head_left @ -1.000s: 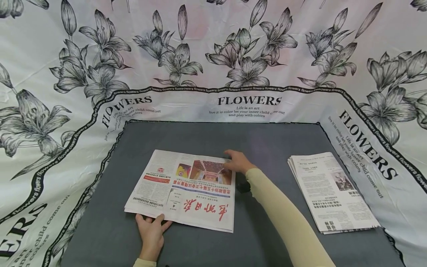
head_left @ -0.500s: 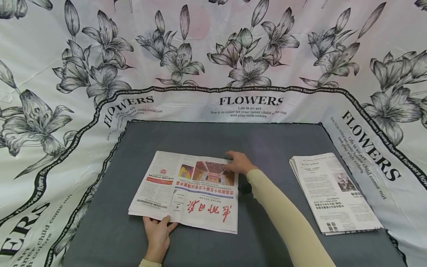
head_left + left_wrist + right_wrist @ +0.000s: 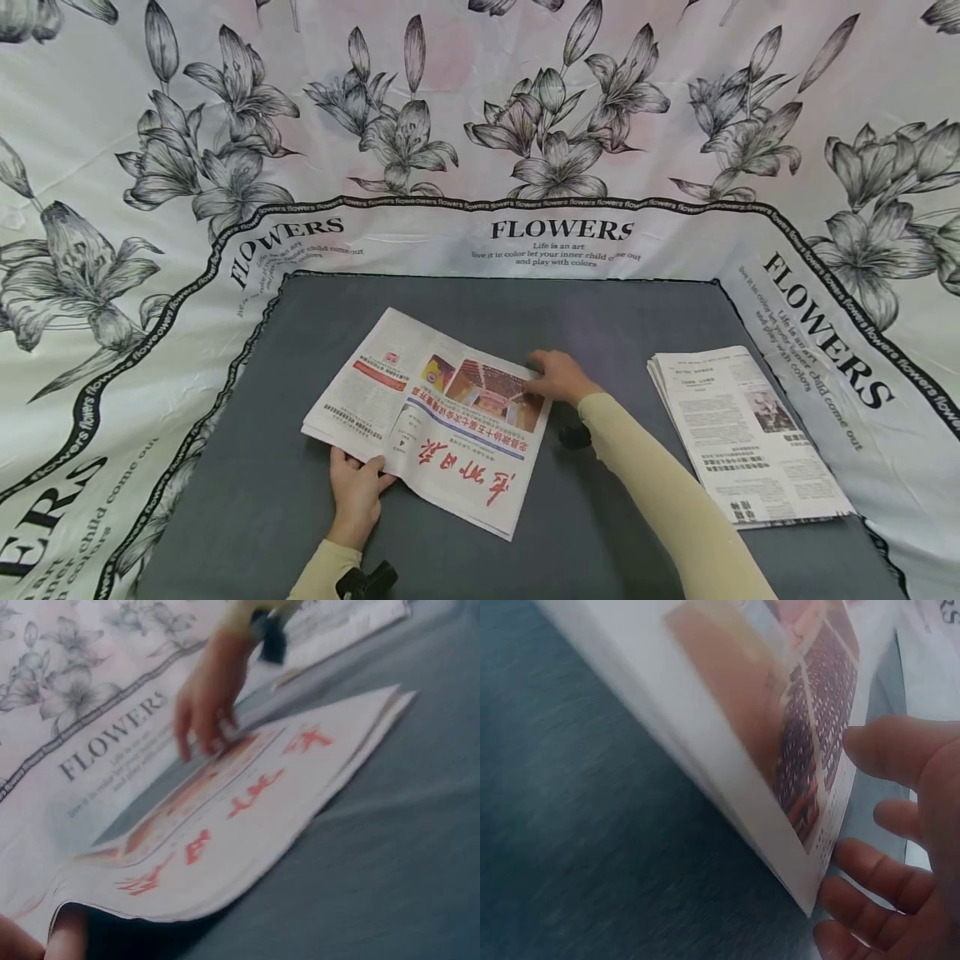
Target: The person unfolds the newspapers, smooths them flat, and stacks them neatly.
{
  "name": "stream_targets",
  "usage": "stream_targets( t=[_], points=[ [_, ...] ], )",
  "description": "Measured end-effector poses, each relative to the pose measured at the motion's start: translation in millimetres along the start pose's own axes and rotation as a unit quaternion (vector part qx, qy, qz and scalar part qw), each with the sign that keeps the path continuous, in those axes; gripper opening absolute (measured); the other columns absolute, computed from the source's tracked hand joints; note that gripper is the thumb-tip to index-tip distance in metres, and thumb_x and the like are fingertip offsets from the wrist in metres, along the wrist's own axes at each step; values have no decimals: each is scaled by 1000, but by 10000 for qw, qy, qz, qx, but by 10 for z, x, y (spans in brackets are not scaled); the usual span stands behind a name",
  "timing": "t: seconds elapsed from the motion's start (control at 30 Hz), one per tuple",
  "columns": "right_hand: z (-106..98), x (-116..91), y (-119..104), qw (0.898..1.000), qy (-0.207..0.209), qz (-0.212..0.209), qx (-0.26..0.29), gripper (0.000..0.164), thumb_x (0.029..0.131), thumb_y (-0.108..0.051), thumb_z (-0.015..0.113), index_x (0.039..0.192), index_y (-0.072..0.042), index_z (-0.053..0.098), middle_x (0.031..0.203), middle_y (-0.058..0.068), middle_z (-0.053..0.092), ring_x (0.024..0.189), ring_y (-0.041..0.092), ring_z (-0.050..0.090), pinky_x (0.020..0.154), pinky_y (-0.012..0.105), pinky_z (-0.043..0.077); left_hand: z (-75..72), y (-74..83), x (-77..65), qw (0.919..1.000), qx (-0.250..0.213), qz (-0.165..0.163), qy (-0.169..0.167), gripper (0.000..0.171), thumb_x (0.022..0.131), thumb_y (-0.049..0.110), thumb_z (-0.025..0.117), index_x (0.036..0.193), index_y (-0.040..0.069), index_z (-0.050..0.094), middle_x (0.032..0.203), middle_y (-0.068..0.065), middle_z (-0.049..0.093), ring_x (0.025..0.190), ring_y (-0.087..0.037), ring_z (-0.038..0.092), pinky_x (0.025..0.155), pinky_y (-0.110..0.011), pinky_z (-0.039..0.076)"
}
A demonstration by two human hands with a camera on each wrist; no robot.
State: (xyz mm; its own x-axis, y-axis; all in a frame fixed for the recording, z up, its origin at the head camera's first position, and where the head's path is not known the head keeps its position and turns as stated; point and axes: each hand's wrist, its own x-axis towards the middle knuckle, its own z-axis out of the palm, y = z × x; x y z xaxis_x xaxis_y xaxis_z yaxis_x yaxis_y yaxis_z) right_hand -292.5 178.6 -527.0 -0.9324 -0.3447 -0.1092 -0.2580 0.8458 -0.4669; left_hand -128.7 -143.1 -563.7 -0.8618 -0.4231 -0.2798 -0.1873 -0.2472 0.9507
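A folded newspaper (image 3: 457, 442) with red headline characters and a colour photo lies slanted on the dark grey surface, its print upside down in the head view. My left hand (image 3: 356, 496) pinches its near edge, thumb on top and fingers hidden underneath. That edge is lifted in a curve in the left wrist view, where a finger (image 3: 69, 937) shows under the sheets. At the far right corner, beside the photo, is my right hand (image 3: 562, 379). In the right wrist view its thumb (image 3: 885, 750) touches the paper's margin, with loosely bent fingers (image 3: 877, 874) along the edge.
A second folded newspaper stack (image 3: 738, 442), mostly black print, lies at the right of the grey surface (image 3: 600, 317). White cloth printed with lilies and the word FLOWERS (image 3: 562, 229) rises around it. A black wrist device (image 3: 367, 581) sits on the left sleeve.
The newspaper has turned clockwise in the head view, its far left corner moving away and its near right corner coming closer. Both hands have shifted with it, the right one slightly rightward.
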Motion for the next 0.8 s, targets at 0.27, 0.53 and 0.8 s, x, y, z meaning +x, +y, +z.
stream_targets(
  t=[0.27,0.53,0.8],
  points=[
    [27,-296,139,9973,71,-661,-304,44,89,-22,73,127,-1,69,82,10,66,67,14,47,61,32,40,115,325,734,9918,1151,302,-470,61,88,-17,47,145,2,43,122,-30,63,72,-10,64,48,-25,50],
    [170,-602,171,9904,224,-1160,-715,30,87,-23,78,114,-10,77,84,7,59,70,12,40,58,26,34,397,681,1374,9686,2011,384,-1408,65,90,-15,48,152,2,40,134,-31,60,91,-26,69,54,-25,52],
    [185,-738,142,9909,288,-1111,-700,33,87,-26,79,115,-8,77,81,4,57,68,10,37,56,23,29,744,828,1676,9504,2558,572,-1675,69,89,-14,47,155,1,36,138,-30,59,99,-31,68,64,-29,53]
  ],
)
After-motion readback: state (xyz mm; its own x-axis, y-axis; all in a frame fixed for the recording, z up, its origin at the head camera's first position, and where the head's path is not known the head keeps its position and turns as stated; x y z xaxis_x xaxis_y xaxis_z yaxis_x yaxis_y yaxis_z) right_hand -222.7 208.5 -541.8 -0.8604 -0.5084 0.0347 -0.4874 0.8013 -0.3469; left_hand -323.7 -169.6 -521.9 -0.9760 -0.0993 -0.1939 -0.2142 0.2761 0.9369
